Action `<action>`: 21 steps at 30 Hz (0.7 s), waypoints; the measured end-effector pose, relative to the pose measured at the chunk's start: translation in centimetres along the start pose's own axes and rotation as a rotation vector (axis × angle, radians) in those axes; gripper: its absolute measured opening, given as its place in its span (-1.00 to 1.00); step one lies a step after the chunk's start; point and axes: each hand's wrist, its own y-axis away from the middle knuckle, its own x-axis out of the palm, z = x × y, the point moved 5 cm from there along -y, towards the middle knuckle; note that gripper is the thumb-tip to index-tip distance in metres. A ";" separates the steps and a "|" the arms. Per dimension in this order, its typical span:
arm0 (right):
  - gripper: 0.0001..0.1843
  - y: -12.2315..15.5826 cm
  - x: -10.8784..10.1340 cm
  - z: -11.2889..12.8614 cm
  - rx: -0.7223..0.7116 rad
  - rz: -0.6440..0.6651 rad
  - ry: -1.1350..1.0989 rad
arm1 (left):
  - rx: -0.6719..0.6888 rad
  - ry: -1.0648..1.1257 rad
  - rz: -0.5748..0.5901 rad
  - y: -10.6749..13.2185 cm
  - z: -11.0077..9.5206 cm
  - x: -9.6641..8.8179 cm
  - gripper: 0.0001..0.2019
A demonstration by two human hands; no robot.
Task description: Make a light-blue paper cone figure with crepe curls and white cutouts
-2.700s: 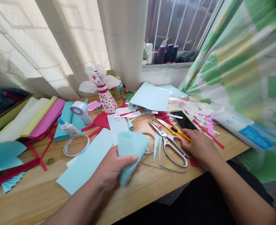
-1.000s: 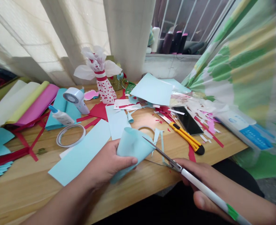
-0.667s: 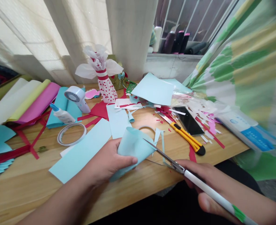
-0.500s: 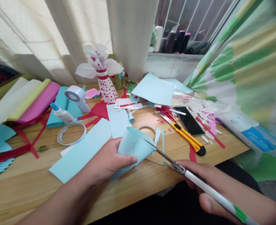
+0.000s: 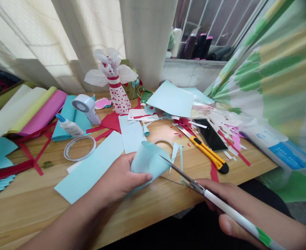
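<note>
My left hand [image 5: 128,173] grips a curled piece of light blue paper [image 5: 150,156], thumb across its front and the other fingers hidden behind. My right hand [image 5: 220,198] is closed round a pair of scissors [image 5: 186,178] with white handles. The blades are apart; the upper one points left and reaches over the paper's right side. Narrow light blue offcuts [image 5: 177,156] hang or lie beside the blades. Under my left forearm a long light blue strip [image 5: 90,170] rests on the table, with another light blue piece [image 5: 132,133] behind it.
A yellow utility knife [image 5: 209,154], its blade out, lies beside a phone [image 5: 210,135] on the wooden table [image 5: 142,222]. Further left are a tape roll [image 5: 79,148], a glue bottle [image 5: 71,126] and a small fan [image 5: 86,107]. A paper-wrapped bouquet [image 5: 116,90] stands behind. Paper scraps cover the right.
The right edge of the held paper has drawn in slightly to the left by the blades. Both hands keep nearly the same place and hold.
</note>
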 end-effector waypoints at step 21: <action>-0.34 -0.5 0.0 -0.4 0.070 0.036 -0.033 | -0.099 0.263 0.075 0.2 -0.1 0.5 -0.63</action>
